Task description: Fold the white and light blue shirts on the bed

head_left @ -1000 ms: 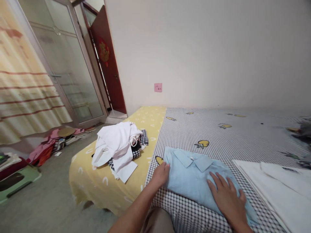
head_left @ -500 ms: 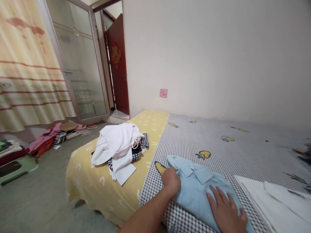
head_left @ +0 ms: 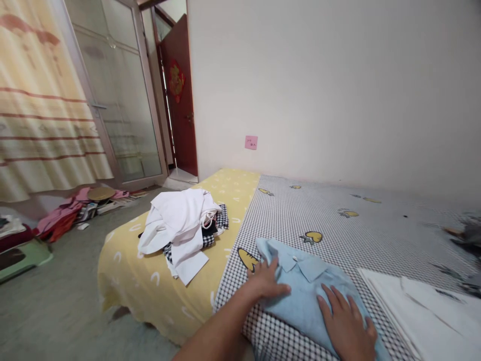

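A light blue collared shirt (head_left: 300, 296) lies folded on the checked bedsheet (head_left: 274, 215), collar toward the wall. At its left edge rests my left hand (head_left: 266, 282), fingers apart, with the thumb stretched over the cloth. My right hand (head_left: 347, 321) lies flat on the shirt's right part, fingers spread. Just right of the shirt is a folded white garment (head_left: 424, 306), partly cut off by the view's edge.
A heap of white and checked clothes (head_left: 180, 220) sits on the yellow bedcover (head_left: 131, 271). On the floor at left are a green stool (head_left: 28, 258) and piled pink and red cloth (head_left: 62, 218). Dark items (head_left: 469, 235) lie at the bed's far right.
My left hand has opened from a closed grip at the shirt's left edge, its fingers and thumb now spread. My right hand stays flat on the shirt. The view has shifted slightly.
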`<state>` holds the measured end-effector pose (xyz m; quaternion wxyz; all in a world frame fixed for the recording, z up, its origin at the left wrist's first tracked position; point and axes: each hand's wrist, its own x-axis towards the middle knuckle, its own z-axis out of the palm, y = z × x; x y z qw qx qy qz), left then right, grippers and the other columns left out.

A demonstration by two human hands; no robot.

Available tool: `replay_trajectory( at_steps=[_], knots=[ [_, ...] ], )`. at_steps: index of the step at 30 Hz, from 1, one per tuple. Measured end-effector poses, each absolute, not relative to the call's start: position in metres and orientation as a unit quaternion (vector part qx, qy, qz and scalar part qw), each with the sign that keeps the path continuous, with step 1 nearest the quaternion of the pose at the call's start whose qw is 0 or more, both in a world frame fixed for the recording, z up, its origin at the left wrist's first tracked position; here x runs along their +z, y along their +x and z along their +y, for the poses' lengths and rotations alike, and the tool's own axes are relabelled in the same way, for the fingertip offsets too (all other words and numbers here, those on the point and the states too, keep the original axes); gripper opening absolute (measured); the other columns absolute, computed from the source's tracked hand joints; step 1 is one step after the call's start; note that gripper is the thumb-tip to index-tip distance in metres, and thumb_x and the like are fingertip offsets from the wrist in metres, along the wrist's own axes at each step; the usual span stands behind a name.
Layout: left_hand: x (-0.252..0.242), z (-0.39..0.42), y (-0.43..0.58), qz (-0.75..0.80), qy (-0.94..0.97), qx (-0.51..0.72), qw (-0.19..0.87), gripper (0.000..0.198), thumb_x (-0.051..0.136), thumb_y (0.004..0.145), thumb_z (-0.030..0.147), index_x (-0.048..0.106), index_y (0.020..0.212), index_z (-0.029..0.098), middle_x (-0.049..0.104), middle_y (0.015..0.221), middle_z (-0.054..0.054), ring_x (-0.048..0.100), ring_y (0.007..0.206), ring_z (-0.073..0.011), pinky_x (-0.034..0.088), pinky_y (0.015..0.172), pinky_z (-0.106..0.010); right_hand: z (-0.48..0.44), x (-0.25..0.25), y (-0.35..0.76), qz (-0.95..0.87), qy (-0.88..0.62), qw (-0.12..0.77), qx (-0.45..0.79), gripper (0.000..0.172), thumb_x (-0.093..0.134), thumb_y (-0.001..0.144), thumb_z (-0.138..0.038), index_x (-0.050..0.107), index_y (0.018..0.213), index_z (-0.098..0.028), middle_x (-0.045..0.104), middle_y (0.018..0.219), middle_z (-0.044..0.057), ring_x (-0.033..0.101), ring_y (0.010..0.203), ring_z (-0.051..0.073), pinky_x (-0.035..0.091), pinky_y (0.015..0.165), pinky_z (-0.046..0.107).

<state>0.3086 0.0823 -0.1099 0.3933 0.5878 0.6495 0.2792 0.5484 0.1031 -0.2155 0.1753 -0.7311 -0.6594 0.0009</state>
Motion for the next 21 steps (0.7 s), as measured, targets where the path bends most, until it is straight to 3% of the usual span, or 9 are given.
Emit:
replay_trajectory(
  at_steps=[2, 3, 8, 13, 15, 17, 19, 21],
  knots=[
    [-0.109, 0.070, 0.326, 0.650, 0.642, 0.232, 0.333, 0.090, 0.082, 0.062, 0.037, 0.049, 0.145, 0.026, 0.032, 0.162, -0.015, 0.015, 0.153, -0.0410, -0.006, 0.119, -0.067, 0.103, -0.217, 0.549, -0.659, -0.730, 0.183, -0.002, 0.071, 0.014, 0.088, -0.062, 0.054, 0.140, -0.034, 0.048, 0.154, 0.000, 0.035, 0.145, 0.031, 0.021, 0.115, 0.063],
    [-0.109, 0.064, 0.334, 0.651, 0.664, 0.214, 0.298, 0.084, 0.078, 0.069, 0.037, 0.048, 0.146, 0.025, 0.029, 0.164, -0.016, 0.011, 0.154, -0.0397, -0.011, 0.118, -0.066, 0.103, -0.218, 0.550, -0.659, -0.728, 0.187, -0.001, 0.071, 0.014, 0.088, -0.062, 0.054, 0.140, -0.034, 0.048, 0.154, 0.000, 0.036, 0.145, 0.031, 0.022, 0.115, 0.063],
    [-0.118, 0.033, 0.346, 0.679, 0.677, 0.203, 0.197, 0.069, 0.050, 0.091, 0.043, 0.034, 0.154, 0.019, 0.015, 0.167, -0.017, 0.002, 0.154, -0.0361, -0.004, 0.121, -0.067, 0.106, -0.206, 0.564, -0.653, -0.728, 0.208, 0.036, 0.067, 0.024, 0.086, -0.062, 0.060, 0.132, -0.029, 0.051, 0.151, 0.005, 0.043, 0.140, 0.033, 0.028, 0.111, 0.064],
    [-0.141, 0.018, 0.345, 0.620, 0.726, 0.210, 0.210, 0.058, 0.038, 0.097, 0.040, 0.041, 0.150, 0.017, 0.019, 0.166, -0.017, 0.003, 0.154, -0.0363, -0.004, 0.121, -0.070, 0.116, -0.152, 0.542, -0.696, -0.653, 0.298, -0.017, 0.056, 0.030, 0.090, -0.048, 0.064, 0.125, -0.020, 0.065, 0.129, 0.015, 0.061, 0.115, 0.033, 0.045, 0.099, 0.053],
    [-0.145, 0.016, 0.348, 0.603, 0.738, 0.210, 0.216, 0.059, 0.042, 0.096, 0.035, 0.039, 0.150, 0.013, 0.021, 0.165, -0.019, 0.006, 0.155, -0.0363, -0.002, 0.122, -0.069, 0.125, -0.128, 0.511, -0.767, -0.570, 0.291, 0.040, 0.049, 0.032, 0.092, -0.039, 0.066, 0.122, -0.019, 0.070, 0.120, 0.012, 0.064, 0.110, 0.028, 0.048, 0.096, 0.043],
    [-0.143, 0.015, 0.349, 0.596, 0.738, 0.229, 0.220, 0.055, 0.048, 0.094, 0.034, 0.047, 0.145, 0.014, 0.029, 0.162, -0.020, 0.014, 0.154, -0.0357, 0.002, 0.123, -0.067, 0.136, -0.106, 0.476, -0.833, -0.498, 0.236, 0.050, 0.046, 0.033, 0.091, -0.024, 0.067, 0.122, -0.022, 0.069, 0.124, 0.009, 0.062, 0.114, 0.024, 0.046, 0.099, 0.040],
    [-0.137, 0.010, 0.343, 0.585, 0.735, 0.270, 0.214, 0.039, 0.046, 0.095, 0.033, 0.062, 0.129, 0.021, 0.048, 0.153, -0.015, 0.031, 0.149, -0.0320, 0.005, 0.125, -0.063, 0.145, -0.090, 0.442, -0.877, -0.451, 0.164, 0.003, 0.051, 0.034, 0.089, -0.012, 0.066, 0.125, -0.027, 0.065, 0.134, 0.007, 0.057, 0.122, 0.024, 0.042, 0.103, 0.044],
    [-0.134, 0.003, 0.331, 0.582, 0.721, 0.316, 0.206, 0.032, 0.040, 0.098, 0.030, 0.070, 0.111, 0.027, 0.067, 0.132, -0.008, 0.050, 0.133, -0.0256, 0.008, 0.126, -0.056, 0.152, -0.078, 0.413, -0.907, -0.408, 0.097, -0.042, 0.054, 0.038, 0.089, -0.008, 0.063, 0.130, -0.032, 0.058, 0.143, 0.005, 0.051, 0.130, 0.026, 0.037, 0.106, 0.049]
  ],
)
